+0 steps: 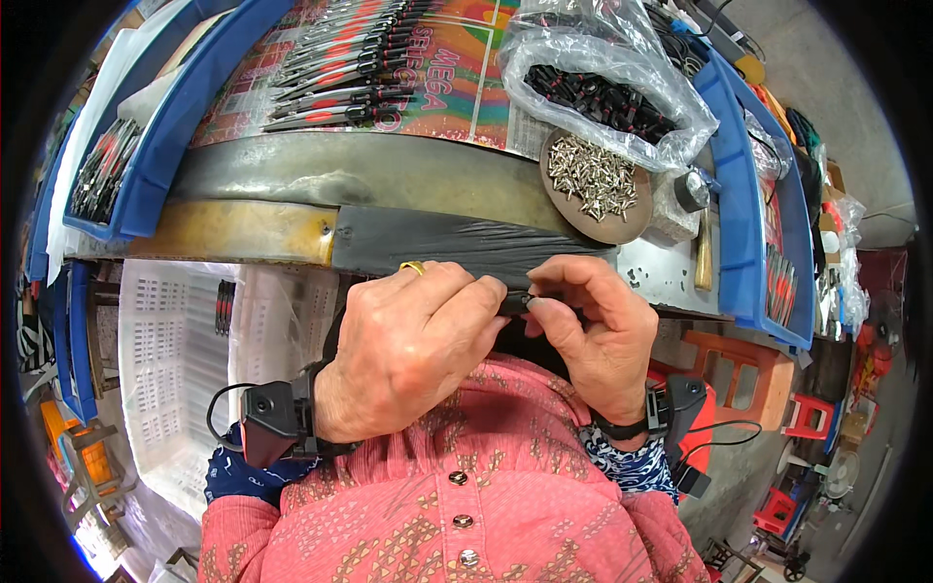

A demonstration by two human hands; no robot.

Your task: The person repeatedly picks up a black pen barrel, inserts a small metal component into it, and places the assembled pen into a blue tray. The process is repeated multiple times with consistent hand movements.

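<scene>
Hands [617, 345] near dish [614, 229] of metal pieces [589, 175]

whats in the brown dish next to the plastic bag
The dish holds a heap of small, silvery, pointed metal pieces. Bare brown surface shows along its near side; the bottom under the heap, and any pieces buried there, are covered.

My left hand [413, 335], just left of the frame's centre: back uppermost, fingers curled inward. My right hand [607, 340], right of centre: thumb and forefinger set in a pinch grip, fingertips pointing leftward.
</scene>
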